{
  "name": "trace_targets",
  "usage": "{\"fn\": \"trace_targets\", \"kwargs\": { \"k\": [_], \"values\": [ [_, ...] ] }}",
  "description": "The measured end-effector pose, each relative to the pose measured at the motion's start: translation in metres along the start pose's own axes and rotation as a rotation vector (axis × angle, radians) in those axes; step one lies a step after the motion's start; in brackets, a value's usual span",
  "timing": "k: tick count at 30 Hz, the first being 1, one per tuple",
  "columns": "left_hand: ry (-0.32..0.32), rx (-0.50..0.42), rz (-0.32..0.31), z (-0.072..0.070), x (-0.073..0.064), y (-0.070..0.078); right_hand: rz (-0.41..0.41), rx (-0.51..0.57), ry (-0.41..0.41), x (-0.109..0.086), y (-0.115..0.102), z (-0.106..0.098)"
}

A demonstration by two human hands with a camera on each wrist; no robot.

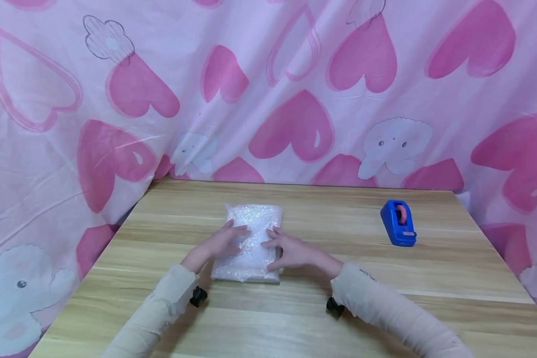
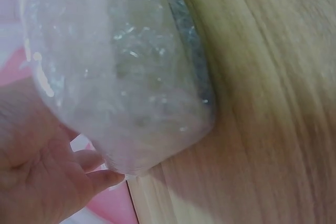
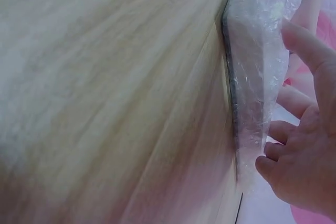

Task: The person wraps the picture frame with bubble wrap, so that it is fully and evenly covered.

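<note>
A flat rectangular package in bubble wrap (image 1: 256, 261) lies on the wooden table, left of centre. What is inside cannot be made out, though a dark edge shows along one side of the wrapped package (image 3: 233, 98) in the right wrist view. My left hand (image 1: 223, 240) rests on its left side with loosely bent fingers, and the left wrist view has that hand (image 2: 47, 166) at the wrap's edge. From the right, my right hand (image 1: 294, 250) touches the wrap with spread fingers. Neither hand curls round the package.
A blue tape dispenser (image 1: 397, 223) with a pinkish roll stands at the back right of the table (image 1: 340, 209). Pink and white heart-patterned cloth (image 1: 291, 124) hangs behind and at both sides. Black wrist-camera mounts sit under both sleeves.
</note>
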State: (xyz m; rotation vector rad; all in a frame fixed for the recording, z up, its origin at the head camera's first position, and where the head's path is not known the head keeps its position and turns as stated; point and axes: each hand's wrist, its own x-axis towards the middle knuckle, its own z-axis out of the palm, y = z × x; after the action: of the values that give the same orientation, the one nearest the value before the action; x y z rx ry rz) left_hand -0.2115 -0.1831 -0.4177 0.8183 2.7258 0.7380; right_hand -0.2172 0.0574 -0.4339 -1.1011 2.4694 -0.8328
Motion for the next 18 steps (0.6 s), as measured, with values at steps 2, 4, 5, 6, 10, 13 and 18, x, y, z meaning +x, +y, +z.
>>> {"fn": "trace_targets", "kwargs": {
  "k": [2, 4, 5, 6, 10, 13, 18],
  "values": [
    [-0.001, -0.016, 0.011, 0.0003, -0.001, -0.0018, 0.004, 0.001, 0.001, 0.0008, -0.0003, 0.0005],
    [-0.002, -0.024, 0.028, -0.0002, -0.0014, -0.0038, 0.006, 0.006, 0.002, 0.0013, 0.0001, 0.0009],
    [-0.008, -0.026, 0.034, -0.0005, -0.0012, -0.0049, 0.005, 0.008, 0.005, 0.0014, 0.0007, 0.0011],
    [-0.018, -0.026, 0.04, -0.0012, -0.0012, -0.0059, 0.005, 0.006, 0.007, 0.0016, 0.0012, 0.0014],
    [-0.109, -0.06, 0.002, -0.0045, -0.0029, -0.0092, 0.0, 0.004, 0.014, 0.002, 0.0029, 0.0032],
    [-0.179, -0.096, -0.06, -0.0065, -0.0052, -0.0082, -0.008, 0.011, 0.021, 0.0018, 0.0037, 0.0041],
    [-0.185, -0.058, -0.093, -0.0043, -0.0057, -0.0034, -0.019, 0.017, 0.029, 0.0003, 0.0047, 0.004]
  ]
}}
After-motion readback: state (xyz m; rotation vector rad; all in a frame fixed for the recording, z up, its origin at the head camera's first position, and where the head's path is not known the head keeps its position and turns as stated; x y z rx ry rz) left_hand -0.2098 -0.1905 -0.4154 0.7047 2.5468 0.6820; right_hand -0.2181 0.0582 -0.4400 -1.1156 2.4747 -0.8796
